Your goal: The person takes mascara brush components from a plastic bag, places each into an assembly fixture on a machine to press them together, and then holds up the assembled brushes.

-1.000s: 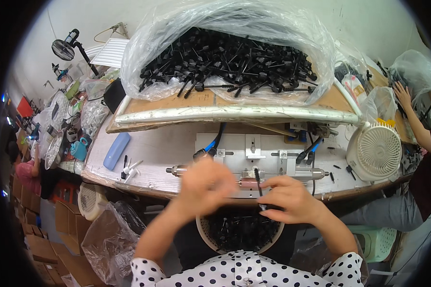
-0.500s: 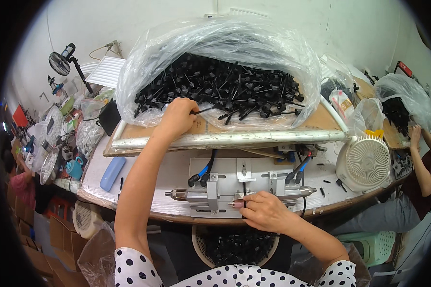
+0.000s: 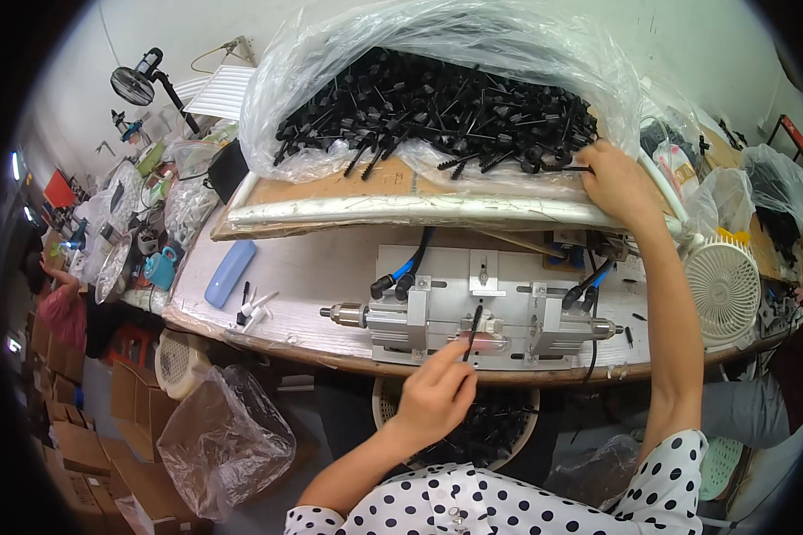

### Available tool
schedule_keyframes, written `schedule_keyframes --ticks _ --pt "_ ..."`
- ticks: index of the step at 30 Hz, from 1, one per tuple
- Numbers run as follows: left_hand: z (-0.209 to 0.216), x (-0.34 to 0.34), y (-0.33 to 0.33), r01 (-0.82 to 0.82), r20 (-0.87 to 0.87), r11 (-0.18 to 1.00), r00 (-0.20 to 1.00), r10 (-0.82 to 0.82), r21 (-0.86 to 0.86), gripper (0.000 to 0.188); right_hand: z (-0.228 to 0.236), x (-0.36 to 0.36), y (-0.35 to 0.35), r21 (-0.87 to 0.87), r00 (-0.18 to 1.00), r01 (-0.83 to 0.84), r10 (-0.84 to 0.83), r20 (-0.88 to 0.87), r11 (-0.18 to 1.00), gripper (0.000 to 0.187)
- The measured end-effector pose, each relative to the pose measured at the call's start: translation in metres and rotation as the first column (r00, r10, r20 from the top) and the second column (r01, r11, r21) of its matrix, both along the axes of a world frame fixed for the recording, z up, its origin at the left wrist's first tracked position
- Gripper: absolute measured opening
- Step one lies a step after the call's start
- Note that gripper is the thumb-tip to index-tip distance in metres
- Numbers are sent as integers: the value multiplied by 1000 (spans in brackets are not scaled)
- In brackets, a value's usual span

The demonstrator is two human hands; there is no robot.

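My left hand is closed in front of a metal fixture, its thumb and forefinger pinching a slim black wand that points up over the middle of the fixture. A pinkish part sits in the fixture beside the wand. My right hand reaches to the right end of a heap of black bristled wands with caps. Its fingers are closed around the end of one black wand at the heap's edge. A clear plastic bag surrounds the heap on a raised cardboard tray.
Below the table edge stands a round basket of black wands. Left on the table lie a blue case and small white pieces. A white fan stands right. Cartons and a plastic bag fill the lower left.
My left hand has come down from the heap to the fixture, with a black wand. My right hand has left the fixture and gone up to the heap's right end. The view has shifted.
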State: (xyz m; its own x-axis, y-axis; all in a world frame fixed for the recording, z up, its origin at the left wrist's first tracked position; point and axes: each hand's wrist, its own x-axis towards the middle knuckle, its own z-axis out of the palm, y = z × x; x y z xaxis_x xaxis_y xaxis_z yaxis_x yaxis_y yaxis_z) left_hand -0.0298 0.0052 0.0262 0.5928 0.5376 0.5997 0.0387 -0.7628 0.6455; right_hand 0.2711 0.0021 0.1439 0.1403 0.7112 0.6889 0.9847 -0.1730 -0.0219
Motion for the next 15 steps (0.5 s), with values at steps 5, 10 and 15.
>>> schedule_keyframes --ticks 5,10,15 --pt "-23 25 -5 10 -43 995 999 -6 95 13 6 3 -11 -273 995 92 -99 -14 958 17" --pt "-25 31 -5 0 -120 993 993 15 120 16 3 -27 -51 182 873 -149 216 -438 972 10" --pt "-19 27 -1 40 -147 992 989 -22 120 15 -17 -62 -91 192 112 -270 229 -967 943 14"
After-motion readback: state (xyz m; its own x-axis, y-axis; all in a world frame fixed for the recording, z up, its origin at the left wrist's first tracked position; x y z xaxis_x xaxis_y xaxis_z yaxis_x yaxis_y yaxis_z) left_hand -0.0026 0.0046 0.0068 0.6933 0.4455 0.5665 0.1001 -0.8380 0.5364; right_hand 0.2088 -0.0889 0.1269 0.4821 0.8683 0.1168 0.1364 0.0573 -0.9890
